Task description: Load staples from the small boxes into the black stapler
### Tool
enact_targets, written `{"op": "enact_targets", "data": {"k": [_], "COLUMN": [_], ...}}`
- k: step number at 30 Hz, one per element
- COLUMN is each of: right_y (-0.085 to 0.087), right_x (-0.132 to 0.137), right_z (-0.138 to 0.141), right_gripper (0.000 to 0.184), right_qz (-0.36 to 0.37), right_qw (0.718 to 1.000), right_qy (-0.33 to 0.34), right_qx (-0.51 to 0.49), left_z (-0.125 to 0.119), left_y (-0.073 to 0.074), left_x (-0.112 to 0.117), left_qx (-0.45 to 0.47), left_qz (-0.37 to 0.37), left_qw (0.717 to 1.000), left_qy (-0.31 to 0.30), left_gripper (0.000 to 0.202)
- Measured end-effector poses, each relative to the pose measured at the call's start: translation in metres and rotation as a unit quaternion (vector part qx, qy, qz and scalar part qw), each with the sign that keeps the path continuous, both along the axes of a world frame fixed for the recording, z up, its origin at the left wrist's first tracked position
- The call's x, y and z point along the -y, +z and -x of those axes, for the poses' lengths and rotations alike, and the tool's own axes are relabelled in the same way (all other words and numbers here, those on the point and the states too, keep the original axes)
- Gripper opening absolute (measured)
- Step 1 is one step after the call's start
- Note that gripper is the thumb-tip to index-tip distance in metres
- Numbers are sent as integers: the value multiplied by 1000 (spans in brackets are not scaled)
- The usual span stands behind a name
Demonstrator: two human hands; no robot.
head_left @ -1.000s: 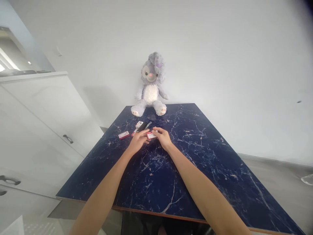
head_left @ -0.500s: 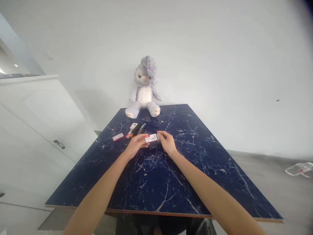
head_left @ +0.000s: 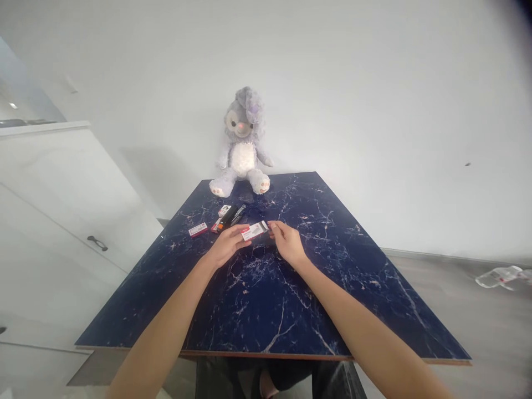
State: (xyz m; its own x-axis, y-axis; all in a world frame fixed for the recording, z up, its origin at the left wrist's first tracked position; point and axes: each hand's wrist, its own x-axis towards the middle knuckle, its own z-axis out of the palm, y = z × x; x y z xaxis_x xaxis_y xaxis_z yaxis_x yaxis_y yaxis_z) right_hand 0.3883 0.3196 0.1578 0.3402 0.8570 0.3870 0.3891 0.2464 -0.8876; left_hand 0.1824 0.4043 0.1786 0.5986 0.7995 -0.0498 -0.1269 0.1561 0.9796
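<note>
My left hand point(head_left: 228, 245) is closed on the left end of a small white cardboard box point(head_left: 251, 230) with a red label. The box is held tilted above the blue table, and its right end looks dark and open. At that end is my right hand point(head_left: 286, 240), its thumb and fingers pressed together in a pinch. Whether it holds a bit of the box or its contents is too small to see. Just beyond my left hand lie a black stapler-like thing with an orange mark point(head_left: 224, 220), a pen point(head_left: 240, 210) and a white-and-red box point(head_left: 224, 210).
Another flat white-and-red box point(head_left: 198, 229) lies at the left on the dark blue marbled table point(head_left: 266, 310). A purple plush toy point(head_left: 242, 149) sits at the far edge against the wall. White cabinets point(head_left: 50, 221) stand on the left; clear plastic point(head_left: 499, 276) lies on the floor at right.
My right hand has come slightly away from the box's right end, which now shows dark and open. The box has tilted, its right end higher. The whole view has shifted a little.
</note>
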Motion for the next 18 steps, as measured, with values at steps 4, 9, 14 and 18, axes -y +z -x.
{"op": "enact_targets", "data": {"k": [4, 9, 14, 18], "right_y": [5, 5, 16, 24], "right_x": [3, 1, 7, 13], "right_z": [-9, -16, -16, -15], "right_gripper": [30, 24, 17, 11], "right_qz": [-17, 4, 9, -16], "right_qw": [998, 1000, 998, 988], "right_qy": [-8, -25, 8, 46], "right_qx": [53, 6, 65, 148], "left_z": [1, 1, 0, 1], "left_y": [-4, -11, -12, -7], "left_x": [-7, -11, -8, -6], "left_qx": [0, -39, -63, -67], "left_qz": [17, 13, 5, 1], "left_qw": [1000, 999, 998, 997], "left_qy": [23, 15, -19, -26], "left_gripper": [24, 25, 28, 29]}}
